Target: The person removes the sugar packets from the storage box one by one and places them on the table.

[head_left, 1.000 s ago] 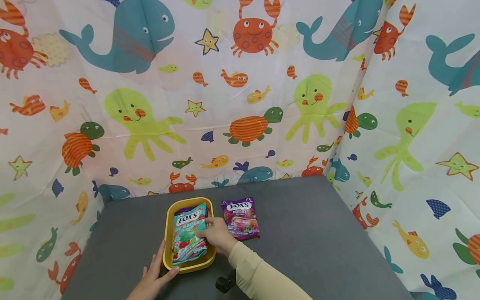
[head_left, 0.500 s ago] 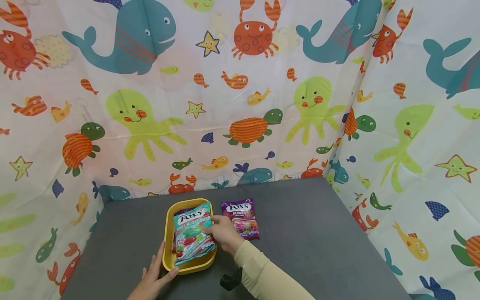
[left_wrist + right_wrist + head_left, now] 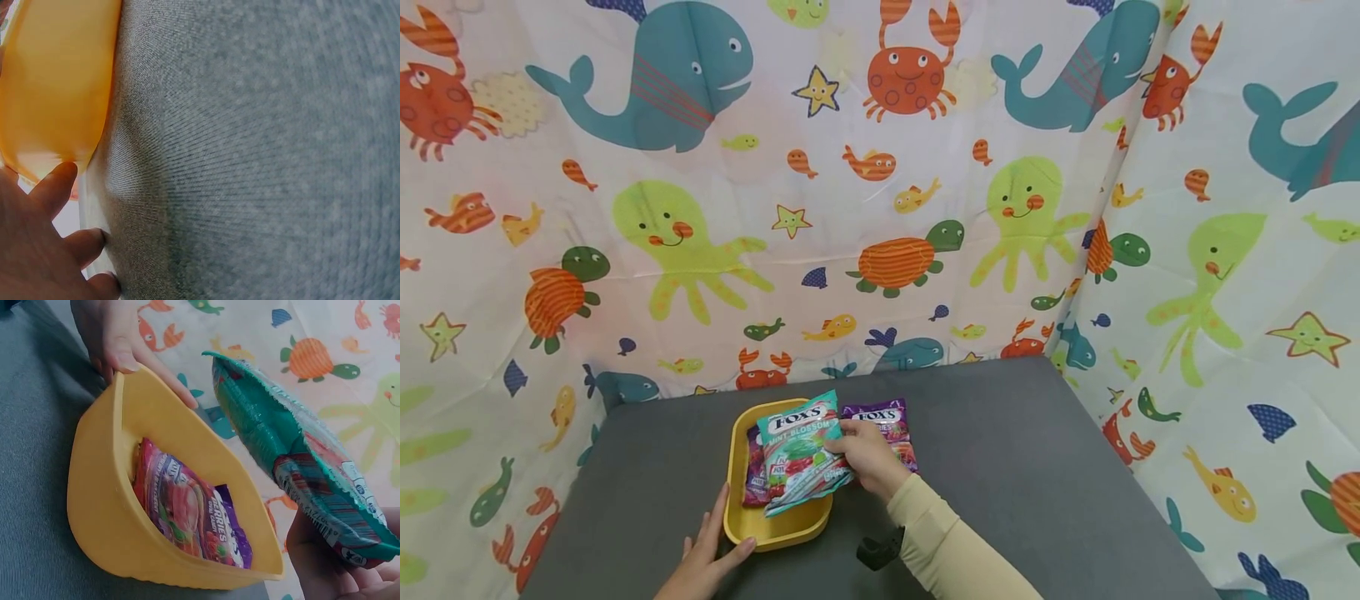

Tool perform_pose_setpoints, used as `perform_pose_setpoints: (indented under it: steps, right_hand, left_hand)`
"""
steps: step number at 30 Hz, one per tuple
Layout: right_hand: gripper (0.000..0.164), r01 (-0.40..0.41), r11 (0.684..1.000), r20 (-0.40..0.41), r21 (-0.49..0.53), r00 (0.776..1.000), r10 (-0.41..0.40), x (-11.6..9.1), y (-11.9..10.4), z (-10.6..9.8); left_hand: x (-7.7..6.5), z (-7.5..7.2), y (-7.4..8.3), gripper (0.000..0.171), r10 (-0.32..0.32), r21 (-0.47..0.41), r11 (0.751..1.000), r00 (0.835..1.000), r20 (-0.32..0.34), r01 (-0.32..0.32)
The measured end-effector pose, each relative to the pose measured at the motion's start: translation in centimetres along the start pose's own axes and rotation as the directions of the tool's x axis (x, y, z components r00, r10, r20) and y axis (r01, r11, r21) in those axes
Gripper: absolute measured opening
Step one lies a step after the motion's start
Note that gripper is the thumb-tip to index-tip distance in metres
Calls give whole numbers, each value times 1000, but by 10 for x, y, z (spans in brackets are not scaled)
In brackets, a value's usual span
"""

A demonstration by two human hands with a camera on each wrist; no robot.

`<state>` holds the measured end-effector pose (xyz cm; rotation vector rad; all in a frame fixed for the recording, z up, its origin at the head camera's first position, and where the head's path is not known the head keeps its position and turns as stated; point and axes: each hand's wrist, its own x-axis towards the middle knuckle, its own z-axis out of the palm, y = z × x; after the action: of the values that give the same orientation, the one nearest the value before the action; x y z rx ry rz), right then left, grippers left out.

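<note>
My right hand (image 3: 871,457) pinches the right edge of a teal Fox's mint candy bag (image 3: 801,450), which the right wrist view shows lifted above the yellow tub (image 3: 94,487). A purple Fox's berries candy bag (image 3: 187,512) lies inside the tub, partly hidden under the teal bag in the head view. My left hand (image 3: 702,550) rests against the tub's near left corner, thumb at the front and fingers straight along the side. In the left wrist view, a fingertip (image 3: 65,170) touches the tub's outer wall.
A second purple Fox's berries bag (image 3: 891,421) lies on the dark grey table (image 3: 1000,467) right of the tub, partly covered by the right hand and teal bag. A curtain (image 3: 820,183) with sea animals stands behind and at both sides.
My right hand has raised the teal candy bag out of the tub and shifted it to the right, uncovering more of the purple bag inside. The left hand stays at the tub.
</note>
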<state>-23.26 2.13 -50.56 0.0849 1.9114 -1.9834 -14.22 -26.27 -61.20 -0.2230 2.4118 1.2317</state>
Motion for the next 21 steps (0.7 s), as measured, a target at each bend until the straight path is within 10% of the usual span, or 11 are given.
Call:
perform_pose_setpoints:
  steps: [21]
  right_hand:
    - [51, 38, 998, -43, 45, 998, -36, 0, -6, -54]
  left_hand:
    - [4, 2, 3, 109, -34, 13, 999, 999, -14, 34]
